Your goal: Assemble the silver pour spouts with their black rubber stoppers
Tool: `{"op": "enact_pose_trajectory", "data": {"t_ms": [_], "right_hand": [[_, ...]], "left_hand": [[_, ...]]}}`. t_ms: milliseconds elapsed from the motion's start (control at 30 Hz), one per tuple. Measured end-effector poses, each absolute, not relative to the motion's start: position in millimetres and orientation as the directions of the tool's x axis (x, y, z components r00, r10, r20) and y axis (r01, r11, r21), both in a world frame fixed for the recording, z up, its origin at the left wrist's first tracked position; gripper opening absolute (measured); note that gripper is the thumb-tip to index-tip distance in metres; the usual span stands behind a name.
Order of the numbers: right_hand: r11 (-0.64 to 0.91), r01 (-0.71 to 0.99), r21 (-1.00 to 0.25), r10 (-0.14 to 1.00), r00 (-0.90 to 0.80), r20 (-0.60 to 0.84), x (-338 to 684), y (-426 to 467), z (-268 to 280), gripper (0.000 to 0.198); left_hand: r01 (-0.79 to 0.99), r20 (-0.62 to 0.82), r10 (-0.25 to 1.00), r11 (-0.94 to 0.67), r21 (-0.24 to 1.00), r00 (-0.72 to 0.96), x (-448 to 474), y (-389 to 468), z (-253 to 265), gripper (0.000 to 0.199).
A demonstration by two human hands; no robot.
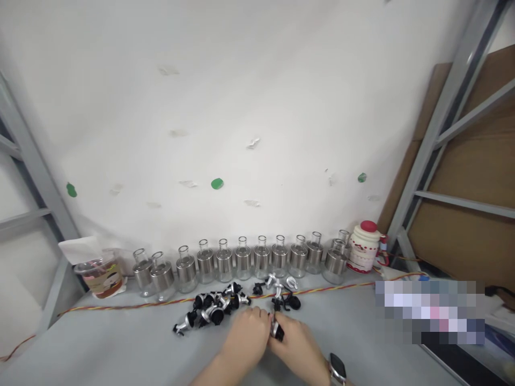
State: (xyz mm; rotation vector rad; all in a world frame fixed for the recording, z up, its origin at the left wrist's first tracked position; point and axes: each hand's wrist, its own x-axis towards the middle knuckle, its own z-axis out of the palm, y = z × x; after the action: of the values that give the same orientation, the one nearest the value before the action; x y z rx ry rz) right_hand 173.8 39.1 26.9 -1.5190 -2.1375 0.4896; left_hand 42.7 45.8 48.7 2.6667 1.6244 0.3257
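Observation:
My left hand [247,335] and my right hand [295,343] meet low in the middle of the head view. Both are closed around one small silver-and-black pour spout [277,331], whose black end shows between the fingers. The rest of it is hidden by my hands. Just beyond my fingertips lie a few more silver and black spout parts [277,290]. Left of my left hand, several pour spouts [216,316] are heaped loosely on the grey table [132,343].
Several glass bottles [243,258] with steel bands stand uncapped along the wall. A plastic cup [103,277] is at far left, a white jar with a red lid [363,249] at right. A twisted red-yellow cable [333,288] crosses the table. Grey metal posts [426,155] flank it.

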Motion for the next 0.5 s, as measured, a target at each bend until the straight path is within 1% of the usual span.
{"op": "enact_pose_trajectory", "data": {"t_ms": [100, 167, 233, 300, 400, 500], "right_hand": [[0.331, 0.807, -0.489, 0.944, -0.287, 0.166, 173.7, 38.9, 30.2, 0.011], [0.33, 0.821, -0.466, 0.944, -0.282, 0.173, 173.8, 39.2, 31.1, 0.01], [0.335, 0.814, -0.474, 0.942, -0.277, 0.19, 174.2, 39.4, 31.7, 0.009], [0.332, 0.786, -0.522, 0.943, -0.257, 0.212, 174.9, 39.1, 32.5, 0.007], [0.303, 0.715, -0.631, 0.95, -0.175, 0.257, 176.7, 37.9, 35.3, 0.003], [0.276, 0.546, -0.791, 0.957, -0.082, 0.278, 179.2, 39.6, 39.1, 0.004]], "left_hand": [[0.872, 0.142, 0.89, -0.453, 0.184, 0.433, 46.0, 47.0, 40.5, 0.029], [0.862, 0.129, 0.901, -0.434, 0.262, 0.415, 47.7, 46.7, 37.6, 0.03], [0.841, 0.123, 0.915, -0.402, 0.361, 0.385, 47.9, 47.2, 37.4, 0.03], [0.808, 0.115, 0.935, -0.347, 0.476, 0.334, 45.1, 50.9, 39.1, 0.036], [0.723, 0.051, 0.966, -0.223, 0.654, 0.252, 34.2, 64.4, 42.5, 0.056], [0.626, -0.036, 0.981, -0.095, 0.774, 0.193, 23.5, 81.9, 42.5, 0.063]]}}
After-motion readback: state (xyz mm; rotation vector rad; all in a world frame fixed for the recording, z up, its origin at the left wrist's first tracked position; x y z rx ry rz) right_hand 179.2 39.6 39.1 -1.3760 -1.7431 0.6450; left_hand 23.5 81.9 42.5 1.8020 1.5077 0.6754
